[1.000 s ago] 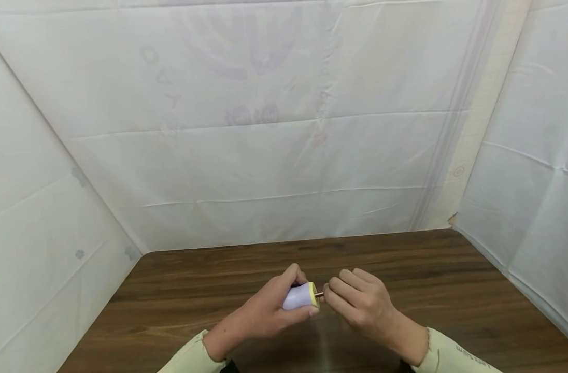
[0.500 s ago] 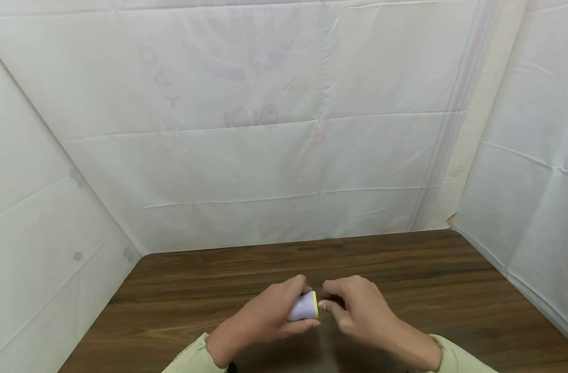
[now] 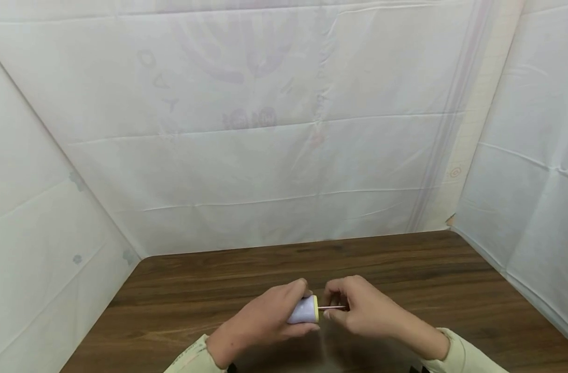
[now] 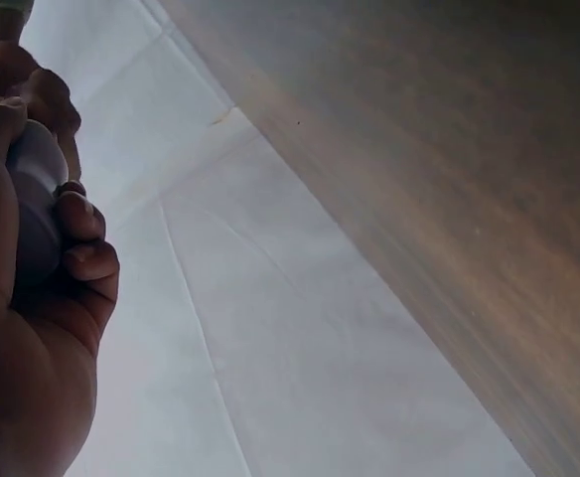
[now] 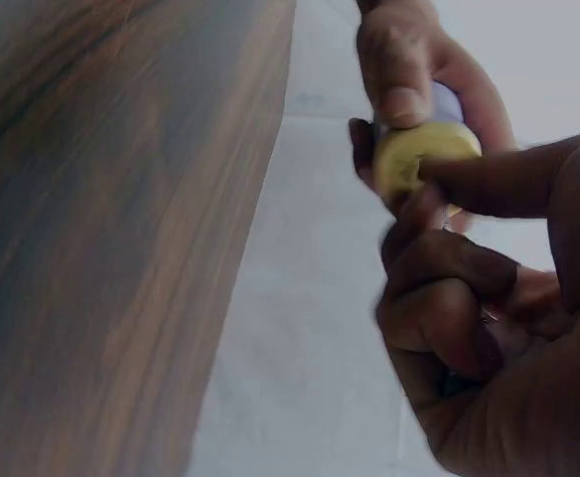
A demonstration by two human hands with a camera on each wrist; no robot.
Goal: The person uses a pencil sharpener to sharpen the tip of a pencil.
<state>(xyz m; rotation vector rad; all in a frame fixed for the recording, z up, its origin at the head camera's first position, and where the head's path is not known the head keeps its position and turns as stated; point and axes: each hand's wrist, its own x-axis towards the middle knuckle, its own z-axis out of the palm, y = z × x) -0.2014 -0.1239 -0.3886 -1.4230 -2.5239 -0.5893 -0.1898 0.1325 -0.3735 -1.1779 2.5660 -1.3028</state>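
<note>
In the head view my left hand (image 3: 267,313) grips a small lavender barrel-shaped thing (image 3: 303,311) with a yellow end (image 3: 316,309) facing right. A thin pinkish rod (image 3: 331,307) spans from that yellow end to my right hand (image 3: 365,308), whose thumb and fingertips pinch it. The left wrist view shows the barrel's smooth side (image 4: 37,189) wrapped by curled fingers. Seen from the right wrist, the round yellow face (image 5: 399,159) has my right fingertips close against its middle, and they hide most of the rod there. Both hands are held in front of the body, over the table.
A dark brown wood-grain table (image 3: 209,274) lies beneath the hands. Pale printed sheeting hangs as a back wall (image 3: 246,171), with a left side wall (image 3: 41,223) and a right side wall (image 3: 536,197) enclosing the table.
My right hand has turned over from a closed-knuckle hold to a thumb-and-fingertip pinch. More of the rod shows now. The left hand and barrel have shifted slightly down.
</note>
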